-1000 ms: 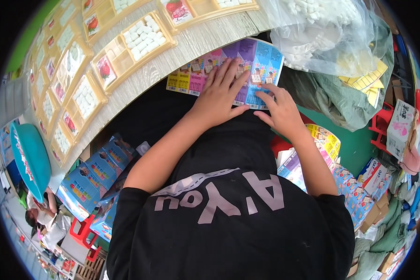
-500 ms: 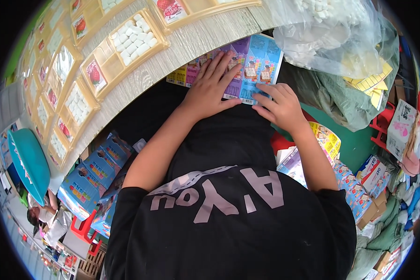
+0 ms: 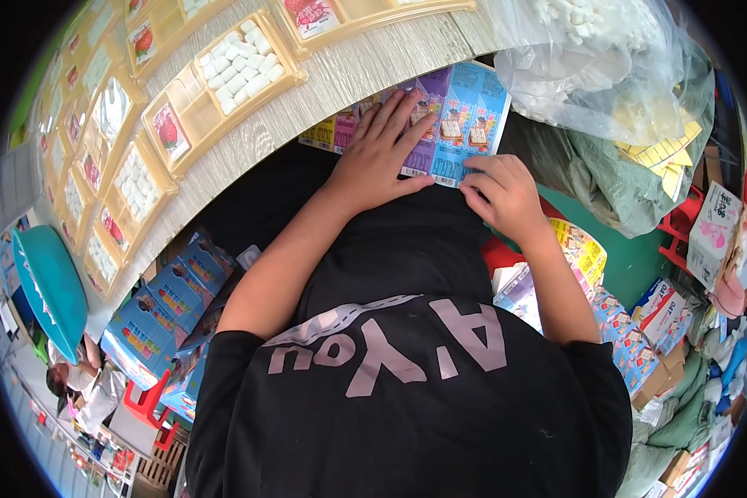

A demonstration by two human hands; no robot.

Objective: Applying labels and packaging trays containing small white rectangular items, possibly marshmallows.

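Observation:
A colourful printed card sheet (image 3: 476, 95), with yellow, pink, purple and blue panels, lies across my lap at the table's edge. My left hand (image 3: 378, 158) rests flat on its middle, fingers spread and thumb out to the right. At the sheet's lower right corner, my right hand (image 3: 502, 195) pinches the edge between thumb and bent fingers. Part of the sheet is hidden under my left hand. On the table beyond, a clear plastic tray (image 3: 187, 153) holds white pellet-shaped pieces in one compartment and a strawberry-printed packet in another.
More such trays cover the wood-grain table (image 3: 349, 75). A clear bag (image 3: 589, 79) of white pieces sits far right, above a green sack (image 3: 585, 166). Blue printed boxes (image 3: 162, 307) and a teal basin (image 3: 50, 290) stand left. More printed sheets (image 3: 577, 249) lie right. Another person (image 3: 75, 378) is at far left.
My right hand has slid slightly right and down, from over the blue panel to the sheet's corner, its fingers more bent. My left hand has stayed almost in place.

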